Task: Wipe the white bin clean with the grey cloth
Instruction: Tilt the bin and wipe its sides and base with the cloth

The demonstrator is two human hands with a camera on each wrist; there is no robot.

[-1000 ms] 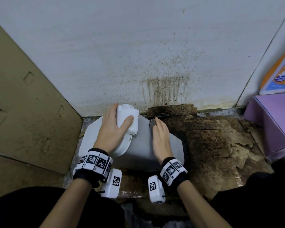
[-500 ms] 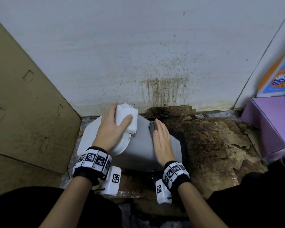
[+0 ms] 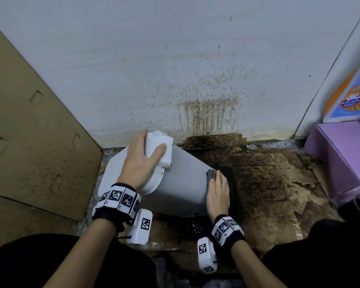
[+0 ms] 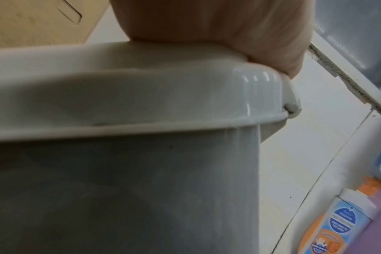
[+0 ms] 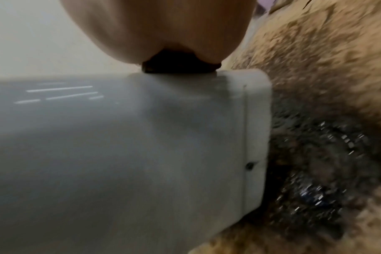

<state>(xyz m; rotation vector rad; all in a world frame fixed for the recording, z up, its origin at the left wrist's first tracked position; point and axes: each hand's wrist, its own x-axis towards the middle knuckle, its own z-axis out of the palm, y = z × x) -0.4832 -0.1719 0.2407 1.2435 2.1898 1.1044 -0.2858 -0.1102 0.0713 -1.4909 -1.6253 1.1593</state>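
Note:
The white bin (image 3: 183, 183) lies on its side on the floor, lid end to the left, base end to the right. My left hand (image 3: 141, 161) grips the white block on top of the lid (image 3: 162, 150), thumb on its near face and fingers over its far edge. My right hand (image 3: 217, 190) lies flat on the bin's upper side close to the base end, pressing the folded grey cloth (image 3: 211, 174) under its fingers. In the right wrist view the cloth (image 5: 180, 66) shows dark under the palm (image 5: 163, 25) on the bin wall (image 5: 141, 137). In the left wrist view the palm (image 4: 207, 25) rests on the lid rim (image 4: 141, 96).
A brown cardboard panel (image 3: 29, 132) leans at the left. The white wall (image 3: 195, 80) behind is stained brown. Dirty, soaked cardboard (image 3: 268, 183) covers the floor to the right, with a wet black patch (image 3: 195, 225) by the bin's base. A purple box (image 3: 341, 159) and an orange-blue bottle (image 3: 353, 96) stand at the far right.
My right hand has slid the grey cloth to the right along the bin's side, from mid-body to the base end. The left hand keeps its grip on the lid.

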